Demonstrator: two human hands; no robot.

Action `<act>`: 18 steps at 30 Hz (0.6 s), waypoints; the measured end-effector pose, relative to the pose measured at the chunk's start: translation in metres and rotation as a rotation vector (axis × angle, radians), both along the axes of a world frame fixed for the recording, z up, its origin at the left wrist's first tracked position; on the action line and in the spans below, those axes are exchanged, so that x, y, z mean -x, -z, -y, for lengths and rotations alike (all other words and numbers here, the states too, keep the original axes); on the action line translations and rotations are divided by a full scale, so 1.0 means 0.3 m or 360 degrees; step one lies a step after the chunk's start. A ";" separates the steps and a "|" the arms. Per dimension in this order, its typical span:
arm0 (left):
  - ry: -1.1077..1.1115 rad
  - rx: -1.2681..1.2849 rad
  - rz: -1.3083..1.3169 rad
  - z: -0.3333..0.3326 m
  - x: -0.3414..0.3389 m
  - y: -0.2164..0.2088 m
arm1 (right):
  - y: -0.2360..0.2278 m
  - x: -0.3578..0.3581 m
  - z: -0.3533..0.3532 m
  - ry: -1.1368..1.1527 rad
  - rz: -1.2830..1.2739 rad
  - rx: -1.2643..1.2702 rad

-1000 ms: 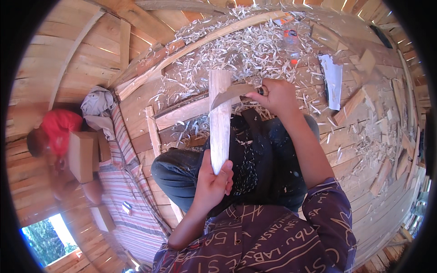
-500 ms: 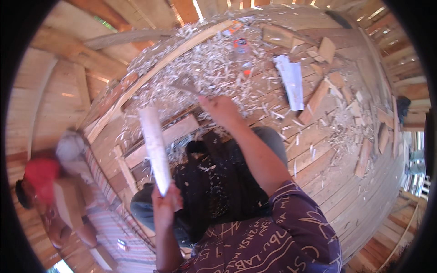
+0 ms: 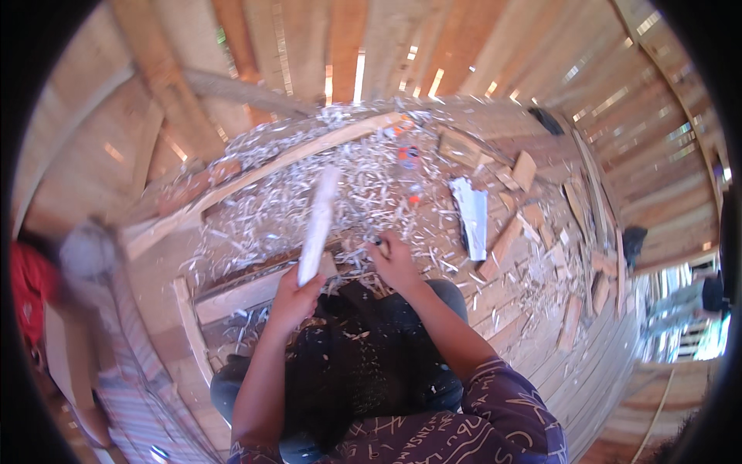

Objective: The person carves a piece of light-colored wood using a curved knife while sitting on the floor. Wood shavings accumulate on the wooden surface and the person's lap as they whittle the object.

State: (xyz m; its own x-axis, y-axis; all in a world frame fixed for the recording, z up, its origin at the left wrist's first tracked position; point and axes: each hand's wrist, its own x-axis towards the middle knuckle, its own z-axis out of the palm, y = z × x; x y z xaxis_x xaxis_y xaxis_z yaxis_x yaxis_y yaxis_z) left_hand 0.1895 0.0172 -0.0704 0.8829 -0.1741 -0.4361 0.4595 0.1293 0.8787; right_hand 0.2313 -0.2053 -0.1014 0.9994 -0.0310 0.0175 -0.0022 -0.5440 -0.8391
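My left hand (image 3: 297, 298) is closed round the lower end of a pale, shaved piece of wood (image 3: 318, 224), which points up and away from me. To its right, my right hand (image 3: 394, 261) is closed on the handle of a knife-like tool (image 3: 377, 241). Only a dark bit of that tool shows clearly; its blade is lost in blur against the shavings. The tool and the wood are apart. Beneath both hands, dark cloth (image 3: 363, 363) covers my lap, with small chips on it.
Wood shavings (image 3: 270, 201) cover the floor ahead, bordered by a long plank (image 3: 286, 161). A clear bottle (image 3: 410, 161) and a white sheet-like piece (image 3: 470, 216) lie beyond my right hand. Wood offcuts (image 3: 502, 247) are scattered right. A person in red (image 3: 31, 286) is at far left.
My right hand has come down and nearer with the tool. My left hand has risen, and the wood's top now leans right instead of left. The view has tilted up toward the wall.
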 end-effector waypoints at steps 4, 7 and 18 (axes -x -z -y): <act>0.0003 0.0173 -0.0086 -0.085 -0.001 -0.003 | -0.168 0.083 -0.071 -0.0369 0.0074 0.0284; -0.0010 0.0369 -0.0083 -0.101 0.020 -0.049 | -0.263 0.028 -0.117 -0.0655 0.0390 0.1218; -0.0372 0.0806 0.0051 -0.139 0.075 -0.164 | -0.463 -0.284 -0.307 -0.0559 0.0722 0.1834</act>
